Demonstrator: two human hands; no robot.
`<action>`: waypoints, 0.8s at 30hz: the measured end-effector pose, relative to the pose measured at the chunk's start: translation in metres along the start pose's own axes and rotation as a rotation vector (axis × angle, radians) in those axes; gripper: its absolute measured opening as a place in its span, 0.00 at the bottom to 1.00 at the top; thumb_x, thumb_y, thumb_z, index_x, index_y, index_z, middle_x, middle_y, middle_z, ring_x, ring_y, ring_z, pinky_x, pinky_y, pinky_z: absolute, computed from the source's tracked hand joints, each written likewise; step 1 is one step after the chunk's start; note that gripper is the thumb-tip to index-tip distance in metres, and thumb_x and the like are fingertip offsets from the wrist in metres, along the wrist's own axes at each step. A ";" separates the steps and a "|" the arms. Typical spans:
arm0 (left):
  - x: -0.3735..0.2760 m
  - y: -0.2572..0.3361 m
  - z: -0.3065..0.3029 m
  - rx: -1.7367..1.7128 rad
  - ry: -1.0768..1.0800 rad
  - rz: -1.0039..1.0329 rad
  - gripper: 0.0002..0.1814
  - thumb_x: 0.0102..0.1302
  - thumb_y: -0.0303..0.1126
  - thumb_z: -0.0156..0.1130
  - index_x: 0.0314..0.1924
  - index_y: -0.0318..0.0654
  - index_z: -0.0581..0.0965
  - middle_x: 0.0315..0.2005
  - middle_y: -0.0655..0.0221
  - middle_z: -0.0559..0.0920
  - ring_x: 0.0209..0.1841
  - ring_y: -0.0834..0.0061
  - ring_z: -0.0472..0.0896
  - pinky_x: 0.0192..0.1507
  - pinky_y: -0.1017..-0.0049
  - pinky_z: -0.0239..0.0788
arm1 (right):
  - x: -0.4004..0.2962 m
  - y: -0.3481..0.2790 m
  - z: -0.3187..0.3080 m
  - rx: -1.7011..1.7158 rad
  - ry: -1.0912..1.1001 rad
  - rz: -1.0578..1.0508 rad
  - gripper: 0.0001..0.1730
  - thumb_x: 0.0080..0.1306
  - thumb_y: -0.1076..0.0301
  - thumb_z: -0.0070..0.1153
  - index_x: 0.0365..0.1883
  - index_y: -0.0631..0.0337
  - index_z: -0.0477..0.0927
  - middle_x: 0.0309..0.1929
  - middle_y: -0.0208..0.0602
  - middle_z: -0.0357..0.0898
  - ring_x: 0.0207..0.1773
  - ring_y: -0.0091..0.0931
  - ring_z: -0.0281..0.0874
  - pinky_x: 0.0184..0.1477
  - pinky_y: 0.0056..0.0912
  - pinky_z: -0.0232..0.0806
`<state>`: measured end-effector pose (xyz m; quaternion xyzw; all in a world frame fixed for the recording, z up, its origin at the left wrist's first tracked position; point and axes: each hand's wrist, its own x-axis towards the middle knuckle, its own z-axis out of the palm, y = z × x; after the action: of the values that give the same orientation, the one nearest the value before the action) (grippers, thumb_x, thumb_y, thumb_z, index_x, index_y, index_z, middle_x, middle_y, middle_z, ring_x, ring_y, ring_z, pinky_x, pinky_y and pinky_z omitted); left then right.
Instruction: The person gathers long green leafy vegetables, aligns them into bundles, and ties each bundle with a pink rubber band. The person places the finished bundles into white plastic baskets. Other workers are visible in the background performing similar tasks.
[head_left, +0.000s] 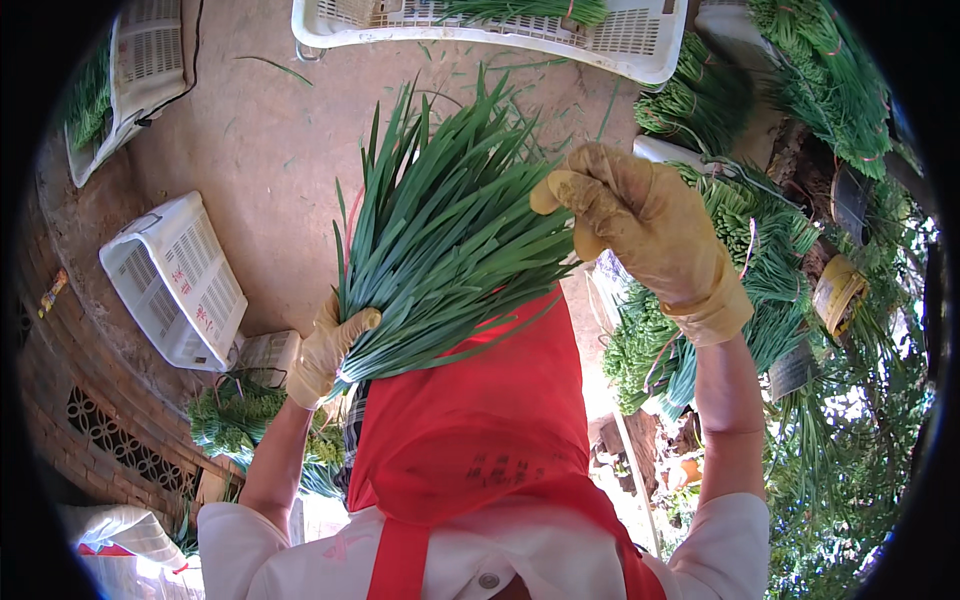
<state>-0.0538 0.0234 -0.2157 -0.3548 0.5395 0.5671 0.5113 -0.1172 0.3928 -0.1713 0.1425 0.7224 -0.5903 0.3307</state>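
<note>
My left hand (330, 352), in a tan rubber glove, grips a large bunch of green leafy chives (450, 240) by its pale stem end. The blades fan out up and to the right, over the top of my red apron (480, 405). A pinkish band or strip shows at the left edge of the bunch. My right hand (637, 225), gloved alike, is raised at the right of the leaf tips with its fingers curled; whether it pinches anything is hard to see.
A white plastic crate (480, 34) holding greens stands ahead. Another white crate (180, 285) lies tilted at left. Tied bundles of green stalks (645, 345) are piled along the right, with more bundles (240, 412) at lower left. Leaf scraps litter the floor (262, 135).
</note>
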 end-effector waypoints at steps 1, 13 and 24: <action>0.001 -0.002 -0.001 -0.002 0.008 0.001 0.41 0.53 0.44 0.82 0.62 0.34 0.73 0.50 0.68 0.83 0.48 0.77 0.81 0.50 0.74 0.75 | -0.002 0.005 0.002 0.017 -0.015 0.038 0.18 0.75 0.52 0.50 0.38 0.57 0.83 0.18 0.28 0.75 0.21 0.18 0.76 0.29 0.23 0.66; 0.008 -0.009 -0.006 0.061 0.000 0.014 0.39 0.53 0.45 0.82 0.60 0.33 0.75 0.47 0.69 0.84 0.46 0.78 0.81 0.47 0.75 0.75 | 0.032 0.030 0.027 -0.421 -0.338 0.103 0.24 0.69 0.42 0.55 0.34 0.57 0.78 0.19 0.37 0.77 0.28 0.36 0.79 0.34 0.41 0.68; 0.006 -0.008 -0.005 0.005 0.022 -0.029 0.42 0.51 0.44 0.83 0.61 0.33 0.73 0.50 0.67 0.83 0.48 0.76 0.82 0.50 0.74 0.77 | 0.036 0.031 0.008 -0.285 -0.367 0.309 0.37 0.72 0.30 0.43 0.27 0.58 0.81 0.13 0.27 0.71 0.22 0.23 0.71 0.31 0.31 0.65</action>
<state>-0.0485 0.0191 -0.2246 -0.3677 0.5413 0.5542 0.5145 -0.1224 0.3868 -0.2186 0.0939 0.6958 -0.4413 0.5589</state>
